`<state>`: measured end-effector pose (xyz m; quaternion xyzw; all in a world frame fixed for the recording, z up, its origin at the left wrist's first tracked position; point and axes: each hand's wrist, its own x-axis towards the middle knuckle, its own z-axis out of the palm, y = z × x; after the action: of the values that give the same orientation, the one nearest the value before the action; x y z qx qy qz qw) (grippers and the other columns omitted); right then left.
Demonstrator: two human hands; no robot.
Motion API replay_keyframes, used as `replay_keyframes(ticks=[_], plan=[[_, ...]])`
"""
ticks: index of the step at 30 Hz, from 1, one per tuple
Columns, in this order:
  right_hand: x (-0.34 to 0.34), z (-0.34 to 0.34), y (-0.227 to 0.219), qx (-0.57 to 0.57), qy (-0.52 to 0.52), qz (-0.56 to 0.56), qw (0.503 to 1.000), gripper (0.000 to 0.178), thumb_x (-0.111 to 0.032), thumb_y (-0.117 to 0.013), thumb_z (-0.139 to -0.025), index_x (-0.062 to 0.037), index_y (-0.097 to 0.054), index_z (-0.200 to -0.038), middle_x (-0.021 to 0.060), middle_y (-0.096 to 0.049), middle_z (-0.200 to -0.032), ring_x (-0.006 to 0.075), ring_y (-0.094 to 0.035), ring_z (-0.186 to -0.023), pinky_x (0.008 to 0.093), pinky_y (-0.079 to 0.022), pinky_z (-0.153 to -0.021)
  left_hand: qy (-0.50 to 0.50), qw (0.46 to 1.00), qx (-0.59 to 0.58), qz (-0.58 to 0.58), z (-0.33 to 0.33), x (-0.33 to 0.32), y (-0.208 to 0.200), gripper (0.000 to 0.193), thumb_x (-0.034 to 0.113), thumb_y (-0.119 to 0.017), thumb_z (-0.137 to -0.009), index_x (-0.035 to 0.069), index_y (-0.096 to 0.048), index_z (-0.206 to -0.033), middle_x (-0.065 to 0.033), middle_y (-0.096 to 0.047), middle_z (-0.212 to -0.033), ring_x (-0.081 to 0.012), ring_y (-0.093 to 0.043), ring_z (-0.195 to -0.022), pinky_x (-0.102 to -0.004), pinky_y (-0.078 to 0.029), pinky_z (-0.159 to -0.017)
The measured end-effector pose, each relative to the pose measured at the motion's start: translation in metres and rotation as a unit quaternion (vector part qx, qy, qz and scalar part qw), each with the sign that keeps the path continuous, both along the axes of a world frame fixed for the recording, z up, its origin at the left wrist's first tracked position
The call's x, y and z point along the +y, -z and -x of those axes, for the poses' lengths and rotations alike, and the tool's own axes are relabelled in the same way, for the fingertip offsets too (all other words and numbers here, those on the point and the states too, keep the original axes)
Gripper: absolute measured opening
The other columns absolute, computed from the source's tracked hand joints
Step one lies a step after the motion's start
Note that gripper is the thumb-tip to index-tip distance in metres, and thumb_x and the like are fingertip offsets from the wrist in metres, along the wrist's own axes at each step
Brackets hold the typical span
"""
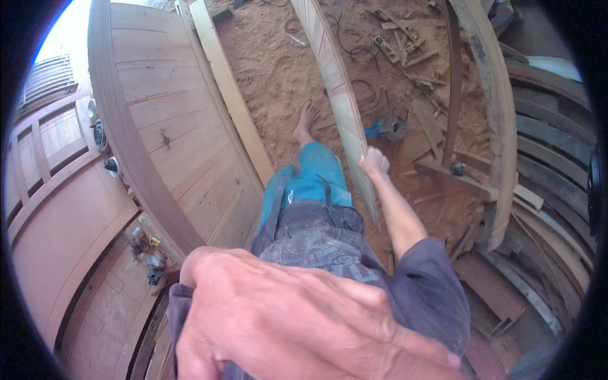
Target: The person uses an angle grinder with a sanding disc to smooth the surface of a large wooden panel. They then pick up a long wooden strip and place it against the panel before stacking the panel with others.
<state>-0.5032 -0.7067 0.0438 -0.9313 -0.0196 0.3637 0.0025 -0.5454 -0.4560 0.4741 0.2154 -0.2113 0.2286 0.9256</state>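
Close up at the lower middle, my left hand shows its back, slightly blurred. Its fingers stretch toward the lower right, and nothing shows in it; the palm side is hidden. My right arm reaches forward, and my right hand is closed on the edge of a long, pale wooden board. This board stands on edge beside my leg and runs away from me. To my left, a large wooden door panel with a thick frame rail lies at a slant, a narrow plank along its right side.
Sawdust covers the floor, with wood offcuts and a cable at the far right. A curved wooden frame stands right, before stacked timber. At left are another panel and small metal parts.
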Motion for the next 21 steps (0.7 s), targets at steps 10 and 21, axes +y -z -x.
replay_keyframes(ticks=[10,21], plan=[[-0.007,0.01,0.003,-0.008,-0.005,-0.021,1.0,0.043,-0.039,-0.068,-0.093,-0.0073,-0.067,-0.122,0.0173,-0.068,-0.123,0.0387,-0.068,-0.114,0.0512,-0.055,-0.094,0.138,0.957,0.155,-0.201,0.053,0.031,0.085,0.059,0.048,-0.051,-0.106,-0.003,-0.066,-0.131,-0.0266,-0.068,-0.128,-0.0376,-0.065,-0.122,-0.0505,-0.051,-0.099],[-0.053,0.055,-0.008,0.009,-0.017,-0.095,0.995,0.051,-0.041,-0.07,-0.093,-0.0123,-0.063,-0.134,0.0181,-0.067,-0.122,0.0401,-0.068,-0.111,0.0542,-0.055,-0.092,0.276,0.575,0.59,-0.495,0.149,-0.171,0.413,0.09,0.038,-0.078,-0.088,-0.003,-0.033,-0.155,-0.0263,-0.055,-0.145,-0.0375,-0.054,-0.137,-0.0424,-0.042,-0.115]])
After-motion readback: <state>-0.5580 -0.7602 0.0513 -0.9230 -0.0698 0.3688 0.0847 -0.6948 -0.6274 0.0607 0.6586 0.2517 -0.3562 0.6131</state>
